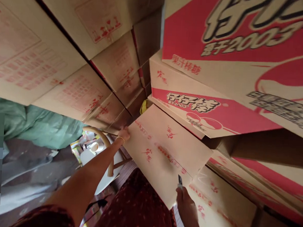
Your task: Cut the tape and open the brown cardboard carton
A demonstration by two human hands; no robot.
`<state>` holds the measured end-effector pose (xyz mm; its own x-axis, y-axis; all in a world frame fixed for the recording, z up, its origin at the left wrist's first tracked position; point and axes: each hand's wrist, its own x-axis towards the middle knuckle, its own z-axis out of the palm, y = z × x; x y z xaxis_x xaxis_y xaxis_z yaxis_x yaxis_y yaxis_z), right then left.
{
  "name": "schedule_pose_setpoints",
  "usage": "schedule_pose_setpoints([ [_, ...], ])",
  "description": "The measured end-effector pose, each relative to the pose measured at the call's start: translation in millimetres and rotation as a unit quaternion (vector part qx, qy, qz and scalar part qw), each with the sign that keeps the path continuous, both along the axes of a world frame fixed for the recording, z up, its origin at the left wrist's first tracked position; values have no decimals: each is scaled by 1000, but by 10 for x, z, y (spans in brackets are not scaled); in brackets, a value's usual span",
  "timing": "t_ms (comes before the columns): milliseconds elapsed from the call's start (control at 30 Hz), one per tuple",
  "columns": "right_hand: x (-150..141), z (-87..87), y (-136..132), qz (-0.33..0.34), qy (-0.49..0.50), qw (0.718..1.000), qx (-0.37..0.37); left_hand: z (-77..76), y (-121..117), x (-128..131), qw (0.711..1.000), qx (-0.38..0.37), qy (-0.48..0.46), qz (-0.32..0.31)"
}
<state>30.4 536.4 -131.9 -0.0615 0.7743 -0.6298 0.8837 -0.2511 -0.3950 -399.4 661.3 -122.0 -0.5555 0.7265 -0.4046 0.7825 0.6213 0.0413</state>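
Observation:
A cardboard box [150, 140] with red print lies in front of me, its top flaps meeting at a seam with printed clear tape [162, 149]. My left hand [124, 134], a thin bracelet at its wrist, grips the box's far left corner; its fingers are partly hidden. In my closed right hand [186, 201] is a box cutter [180, 181], blade out and pointing up over the near right end of the box. The blade is close to the taped seam; whether it touches the cardboard I cannot tell.
Large red-printed cartons [187, 105] are stacked at the right, and more cartons [106, 50] form a wall at the left. Another taped box [218, 201] adjoins at the lower right. A wooden chair [110, 162] and green plastic sheeting [49, 128] are on the left.

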Motion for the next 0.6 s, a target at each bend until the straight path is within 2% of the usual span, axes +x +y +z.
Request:
schedule_pose_setpoints([
  [67,-102,6,221,8,10,1000,28,-73,-16,-24,1000,0,-11,7],
  [133,-132,-11,535,18,7,993,114,-121,-28,-11,1000,6,-14,13],
  [200,-96,-33,931,22,-18,979,203,-135,-47,-1,1000,13,-18,16],
  [267,-19,-50,1360,27,-81,969,233,-130,-71,-11,999,17,-24,13],
  [367,89,-73,1932,72,-153,962,214,-144,-92,-40,999,17,-38,4],
  [433,119,-95,2208,98,-172,961,194,-179,-95,-36,999,2,-46,15],
  [600,97,-155,2538,112,-187,967,131,-281,-112,45,999,-23,-20,43],
])
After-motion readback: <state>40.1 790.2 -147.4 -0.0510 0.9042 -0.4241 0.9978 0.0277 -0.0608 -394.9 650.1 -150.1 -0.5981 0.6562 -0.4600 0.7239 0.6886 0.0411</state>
